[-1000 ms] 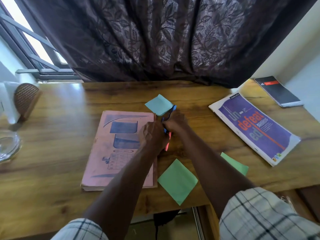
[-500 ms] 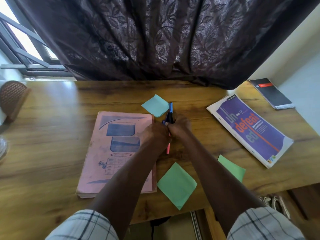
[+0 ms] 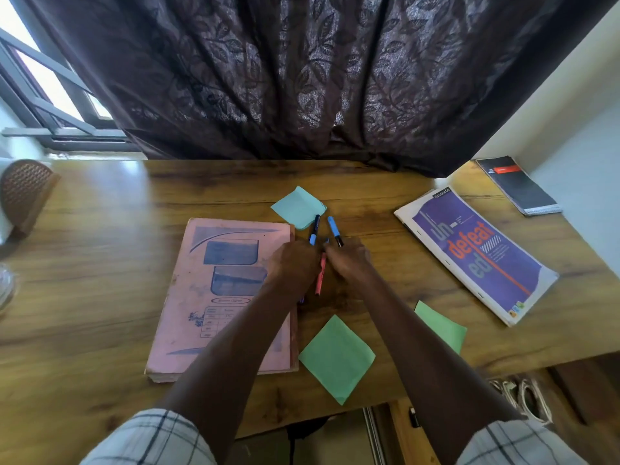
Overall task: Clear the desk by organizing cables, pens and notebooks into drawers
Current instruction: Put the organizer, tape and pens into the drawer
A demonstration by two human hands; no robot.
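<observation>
Both of my hands meet at the desk's middle. My left hand point(image 3: 295, 266) is closed on a dark pen with a blue band point(image 3: 314, 229), which points away from me. My right hand point(image 3: 349, 260) is closed on a light blue pen point(image 3: 334, 229) that leans slightly to the left. Between the hands a red pen point(image 3: 320, 278) lies along the desk; I cannot tell which hand touches it. A pink notebook point(image 3: 218, 297) lies under my left forearm. To the right are a purple notebook point(image 3: 476, 253) and a black notebook point(image 3: 518, 186).
A blue sticky note point(image 3: 298, 208) lies beyond the pens, and two green notes point(image 3: 337, 357) point(image 3: 443, 325) lie near the front edge. An open drawer with white cables point(image 3: 523, 394) is at the lower right. A wicker object point(image 3: 23, 193) stands far left, a dark curtain behind.
The pens, bunched together between my hands before, now fan apart into two separate tips. My hands have drawn slightly apart and the red pen shows more between them.
</observation>
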